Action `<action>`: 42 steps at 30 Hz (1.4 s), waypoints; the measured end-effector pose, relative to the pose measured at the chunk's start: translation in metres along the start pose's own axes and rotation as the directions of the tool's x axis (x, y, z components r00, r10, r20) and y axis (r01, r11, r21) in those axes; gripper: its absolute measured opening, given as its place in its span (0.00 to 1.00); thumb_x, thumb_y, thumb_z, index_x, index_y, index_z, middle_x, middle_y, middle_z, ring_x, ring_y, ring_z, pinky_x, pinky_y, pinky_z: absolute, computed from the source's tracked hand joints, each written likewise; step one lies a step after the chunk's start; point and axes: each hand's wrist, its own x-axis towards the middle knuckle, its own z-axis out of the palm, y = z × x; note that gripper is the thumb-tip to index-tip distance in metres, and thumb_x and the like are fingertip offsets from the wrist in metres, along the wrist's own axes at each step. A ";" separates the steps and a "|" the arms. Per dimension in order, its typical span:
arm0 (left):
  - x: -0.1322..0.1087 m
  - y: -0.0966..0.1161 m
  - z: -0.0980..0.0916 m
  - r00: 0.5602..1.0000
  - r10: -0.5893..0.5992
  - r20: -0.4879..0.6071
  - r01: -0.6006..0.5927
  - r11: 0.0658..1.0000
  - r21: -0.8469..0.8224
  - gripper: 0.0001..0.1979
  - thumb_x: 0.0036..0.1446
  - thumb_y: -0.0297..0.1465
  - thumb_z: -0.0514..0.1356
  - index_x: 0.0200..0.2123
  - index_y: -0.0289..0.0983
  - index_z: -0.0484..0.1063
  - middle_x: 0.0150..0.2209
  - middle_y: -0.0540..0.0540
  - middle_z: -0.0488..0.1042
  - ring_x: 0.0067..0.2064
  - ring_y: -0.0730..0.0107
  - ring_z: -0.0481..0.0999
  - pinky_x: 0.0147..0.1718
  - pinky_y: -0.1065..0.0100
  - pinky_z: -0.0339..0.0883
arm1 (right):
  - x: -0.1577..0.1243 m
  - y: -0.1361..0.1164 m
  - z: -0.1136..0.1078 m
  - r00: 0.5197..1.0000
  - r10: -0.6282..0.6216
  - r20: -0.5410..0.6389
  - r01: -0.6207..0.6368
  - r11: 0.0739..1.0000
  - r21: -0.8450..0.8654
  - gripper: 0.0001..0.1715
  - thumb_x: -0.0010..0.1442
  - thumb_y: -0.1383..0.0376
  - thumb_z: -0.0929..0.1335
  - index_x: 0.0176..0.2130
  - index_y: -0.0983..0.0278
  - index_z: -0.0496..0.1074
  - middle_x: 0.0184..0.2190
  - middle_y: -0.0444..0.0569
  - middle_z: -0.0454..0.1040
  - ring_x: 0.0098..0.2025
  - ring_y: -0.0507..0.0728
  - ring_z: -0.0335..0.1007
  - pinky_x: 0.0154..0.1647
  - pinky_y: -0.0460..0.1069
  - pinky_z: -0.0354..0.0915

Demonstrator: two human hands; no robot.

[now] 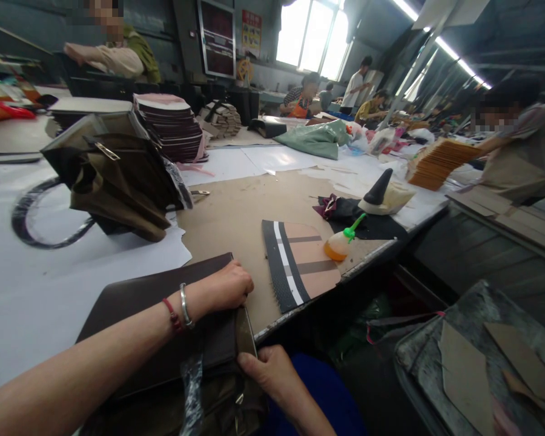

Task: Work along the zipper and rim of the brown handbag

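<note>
A dark brown leather bag panel [136,303] lies on the table edge in front of me. My left hand [229,284] rests closed on its right corner, pressing it down; a red cord and a silver bangle circle the wrist. My right hand [266,369] comes up from below the table edge and pinches the panel's lower right edge [243,336]. A crumpled clear plastic strip [191,381] hangs beside it.
A striped checked pattern piece [295,263] and an orange glue bottle with green cap [340,242] lie to the right. A brown handbag [118,181] stands at the left, stacked panels [172,124] behind. Other people work across the table. A bin with cardboard scraps [481,363] sits below right.
</note>
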 end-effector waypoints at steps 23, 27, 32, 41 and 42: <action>-0.001 0.000 -0.005 1.000 -0.006 0.022 0.006 1.000 0.002 0.07 0.45 0.25 0.58 0.18 0.35 0.68 0.20 0.50 0.71 0.27 0.71 0.70 0.39 0.66 0.55 | -0.013 -0.011 -0.016 0.436 -0.885 0.161 0.639 0.179 -0.748 0.24 0.57 0.69 0.59 0.54 0.69 0.57 0.52 0.55 0.62 0.57 0.61 0.49 0.55 0.61 0.51; -0.016 0.015 -0.016 0.999 -0.034 -0.019 0.034 0.999 0.014 0.07 0.47 0.24 0.57 0.19 0.35 0.67 0.22 0.50 0.71 0.29 0.70 0.69 0.40 0.65 0.54 | -0.017 -0.014 -0.022 0.469 -0.869 -0.159 0.652 0.462 -0.601 0.18 0.57 0.71 0.59 0.48 0.67 0.62 0.45 0.55 0.67 0.50 0.58 0.58 0.51 0.55 0.58; -0.035 0.047 -0.033 0.997 -0.076 -0.027 0.076 0.997 -0.029 0.07 0.47 0.25 0.57 0.19 0.35 0.66 0.23 0.50 0.70 0.30 0.70 0.68 0.40 0.65 0.53 | -0.015 -0.041 -0.019 0.808 -0.571 -0.146 0.561 0.821 -0.110 0.15 0.50 0.65 0.67 0.40 0.65 0.68 0.33 0.49 0.70 0.35 0.56 0.65 0.36 0.48 0.62; -0.070 0.073 -0.064 0.973 -0.213 -0.095 0.219 0.973 0.068 0.07 0.48 0.31 0.59 0.21 0.37 0.68 0.37 0.47 0.70 0.43 0.61 0.64 0.45 0.58 0.47 | -0.017 -0.052 -0.002 0.850 -0.515 0.110 0.441 0.810 0.386 0.18 0.53 0.56 0.63 0.23 0.68 0.66 0.18 0.41 0.56 0.23 0.48 0.49 0.21 0.42 0.48; -0.075 0.072 -0.067 0.966 -0.225 -0.128 0.238 0.966 0.096 0.06 0.47 0.32 0.60 0.21 0.38 0.69 0.41 0.47 0.70 0.47 0.58 0.61 0.47 0.55 0.44 | -0.017 -0.050 -0.001 0.854 -0.511 0.100 0.447 0.818 0.363 0.18 0.53 0.56 0.63 0.23 0.68 0.66 0.19 0.41 0.56 0.23 0.48 0.49 0.21 0.42 0.48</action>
